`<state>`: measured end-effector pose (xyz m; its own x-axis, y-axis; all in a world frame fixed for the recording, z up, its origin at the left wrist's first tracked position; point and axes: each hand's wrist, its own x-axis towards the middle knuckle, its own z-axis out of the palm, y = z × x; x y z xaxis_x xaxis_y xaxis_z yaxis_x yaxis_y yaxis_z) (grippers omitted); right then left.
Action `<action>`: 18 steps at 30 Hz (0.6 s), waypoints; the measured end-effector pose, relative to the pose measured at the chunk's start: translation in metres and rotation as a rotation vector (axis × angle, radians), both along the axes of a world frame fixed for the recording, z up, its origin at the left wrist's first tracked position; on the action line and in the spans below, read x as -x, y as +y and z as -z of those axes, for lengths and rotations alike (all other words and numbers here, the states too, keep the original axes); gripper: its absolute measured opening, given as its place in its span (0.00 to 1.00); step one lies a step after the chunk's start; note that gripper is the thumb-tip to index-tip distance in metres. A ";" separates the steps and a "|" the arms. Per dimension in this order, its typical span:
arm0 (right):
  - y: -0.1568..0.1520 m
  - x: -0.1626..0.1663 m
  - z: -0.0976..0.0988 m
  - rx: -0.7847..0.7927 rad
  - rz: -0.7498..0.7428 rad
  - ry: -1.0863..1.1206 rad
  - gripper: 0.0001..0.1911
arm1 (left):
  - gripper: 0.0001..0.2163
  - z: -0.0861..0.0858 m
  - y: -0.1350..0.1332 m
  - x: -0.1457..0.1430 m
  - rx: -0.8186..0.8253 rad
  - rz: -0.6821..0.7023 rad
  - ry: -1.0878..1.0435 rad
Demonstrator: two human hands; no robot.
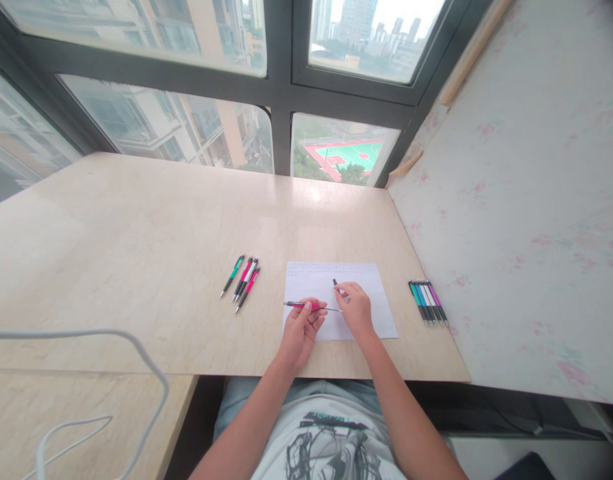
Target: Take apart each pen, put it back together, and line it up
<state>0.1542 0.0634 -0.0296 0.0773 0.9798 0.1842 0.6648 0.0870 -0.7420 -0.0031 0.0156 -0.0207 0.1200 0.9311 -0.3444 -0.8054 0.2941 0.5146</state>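
My left hand [302, 328] is closed on the pink barrel of a ballpoint pen [306, 305], held level over the paper. A thin dark refill [333, 309] sticks out of the barrel's right end toward my right hand. Between the fingertips of my right hand [355, 305] is a black pen grip section [335, 283], tilted up and left. Beneath both hands lies a white sheet of paper [379, 293] with rows of small writing along its top.
Several pens [246, 280] in green, pink and white lie left of the paper. A neat row of pens [427, 302] lies near the wall [516, 200] at right. A white cable [136, 347] loops over the desk's left front. Windows [281, 87] rise behind the desk [161, 253].
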 end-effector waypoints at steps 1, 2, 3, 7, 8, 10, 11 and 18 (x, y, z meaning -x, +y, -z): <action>-0.001 -0.001 0.000 0.002 -0.004 0.034 0.11 | 0.09 0.000 0.000 0.000 0.000 -0.001 -0.001; -0.001 -0.002 -0.001 0.005 -0.009 0.066 0.11 | 0.09 0.000 0.000 0.000 0.000 -0.001 -0.002; -0.002 -0.004 -0.001 0.008 -0.016 0.095 0.11 | 0.08 -0.001 0.000 0.000 0.001 0.000 -0.003; -0.003 -0.009 -0.002 0.030 -0.061 0.170 0.10 | 0.08 -0.001 0.000 -0.001 0.005 0.000 -0.003; -0.003 -0.010 -0.002 0.036 -0.072 0.184 0.10 | 0.08 -0.001 0.000 0.000 0.005 -0.001 -0.001; -0.004 -0.009 -0.004 0.052 -0.083 0.210 0.11 | 0.08 -0.001 0.000 0.000 0.002 -0.001 0.004; -0.005 -0.009 -0.005 0.066 -0.080 0.237 0.11 | 0.09 -0.001 0.000 0.000 0.000 0.000 0.010; -0.014 -0.015 -0.026 0.163 -0.090 0.450 0.15 | 0.10 0.001 -0.002 -0.003 -0.022 0.028 0.088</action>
<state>0.1688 0.0497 -0.0037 0.0279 0.9996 -0.0044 0.2697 -0.0118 -0.9629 -0.0003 0.0139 -0.0212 0.1165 0.9353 -0.3341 -0.7480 0.3039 0.5900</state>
